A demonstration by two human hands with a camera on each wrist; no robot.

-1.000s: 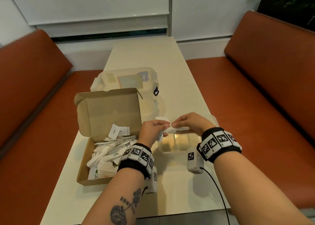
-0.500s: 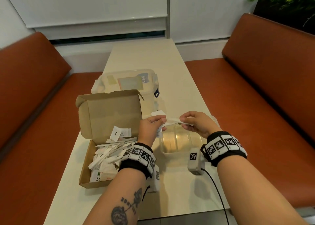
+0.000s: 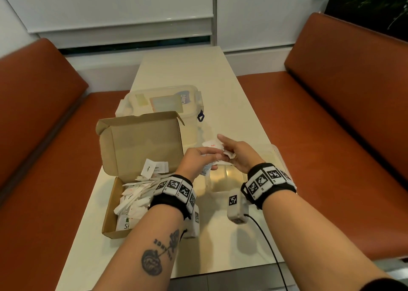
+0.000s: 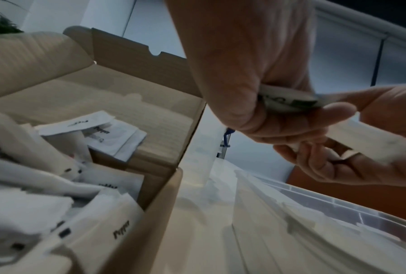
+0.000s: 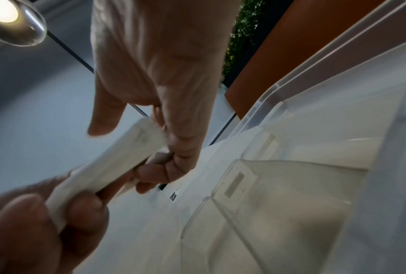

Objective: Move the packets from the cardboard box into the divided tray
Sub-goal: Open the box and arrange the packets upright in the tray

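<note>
The open cardboard box (image 3: 110, 222) lies at the table's left, piled with several white packets (image 3: 136, 193). Just right of it stands the clear divided tray (image 3: 272, 156), and both hands hover over its near-left part. My left hand (image 3: 210, 158) pinches a small bundle of packets (image 4: 288, 100) between thumb and fingers. My right hand (image 3: 228, 153) meets it, its lower fingers curled round white packets (image 5: 117, 157) and its index finger stretched out. A packet with red print (image 3: 212, 146) sticks up between the hands. The tray compartments (image 5: 279, 185) under the right hand look bare.
A clear lidded plastic container (image 3: 161, 101) stands behind the box's raised lid (image 3: 141, 143). Orange bench seats (image 3: 320, 147) flank the narrow cream table (image 3: 198, 70). A black cable (image 3: 271, 251) trails from the right wrist device toward the table's near edge.
The hands, held apart with a packet stretched between them half a second ago, have come together again. The right hand moved left to the left hand and its index finger now points out.
</note>
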